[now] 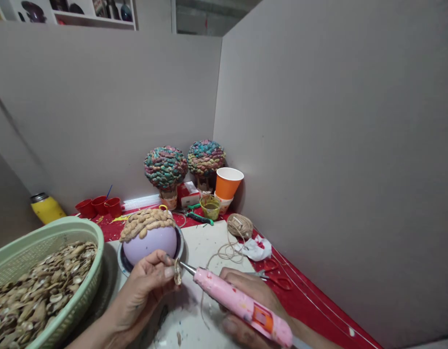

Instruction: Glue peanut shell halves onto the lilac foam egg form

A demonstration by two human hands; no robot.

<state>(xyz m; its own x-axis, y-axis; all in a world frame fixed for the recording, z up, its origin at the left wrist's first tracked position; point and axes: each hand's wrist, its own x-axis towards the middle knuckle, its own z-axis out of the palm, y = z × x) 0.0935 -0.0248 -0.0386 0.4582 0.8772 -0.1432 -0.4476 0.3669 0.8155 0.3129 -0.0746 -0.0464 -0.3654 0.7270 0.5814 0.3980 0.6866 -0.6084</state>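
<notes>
My left hand [151, 278] pinches a peanut shell half [178, 272] between thumb and fingers, its hollow side turned to the right. A pink hot glue gun [233, 295] is gripped in my right hand [251, 286], and its metal nozzle points at the shell, touching or nearly touching it. Just behind my left hand, a lilac ball [150, 245] rests in a dark bowl [181, 242]. Peanut shells [147, 223] cover the ball's top in rows, while its lower part is bare.
At the left stands a green basket [96, 242] of peanut shells. Farther back are two colourful shell-covered trees [166, 167], red cups [113, 207], an orange paper cup [228, 183] and green-handled pliers [200, 218]. Twine [240, 226] and red-handled scissors [280, 281] lie at the right, near the wall.
</notes>
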